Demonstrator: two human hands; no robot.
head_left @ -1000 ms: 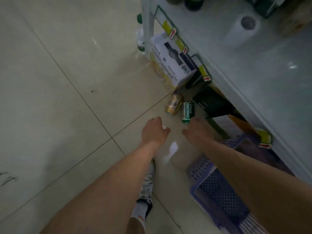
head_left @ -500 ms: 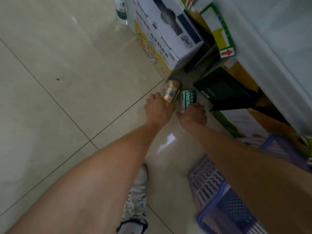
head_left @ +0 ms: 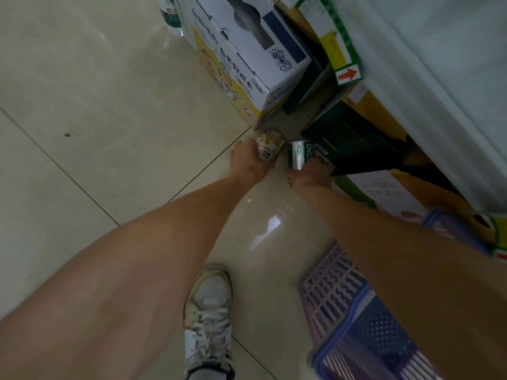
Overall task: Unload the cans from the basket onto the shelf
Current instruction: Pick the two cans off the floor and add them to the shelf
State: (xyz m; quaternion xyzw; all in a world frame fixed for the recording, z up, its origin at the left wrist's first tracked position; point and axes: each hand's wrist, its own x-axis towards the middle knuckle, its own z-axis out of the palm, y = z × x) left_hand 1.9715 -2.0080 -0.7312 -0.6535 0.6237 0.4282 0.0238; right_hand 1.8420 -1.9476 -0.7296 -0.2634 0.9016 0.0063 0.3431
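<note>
Both hands (head_left: 248, 163) (head_left: 311, 175) now grip the cans (head_left: 270, 145) (head_left: 299, 156).

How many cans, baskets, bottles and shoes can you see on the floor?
Cans: 2, a gold can held by the left hand and a green can held by the right hand
Baskets: 1, the purple basket
Bottles: 1, the water bottle
Shoes: 1, the white shoe
Total: 5

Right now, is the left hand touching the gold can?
Touching. The head view shows the left hand curled round the side of the gold can, with no gap between them.
</note>
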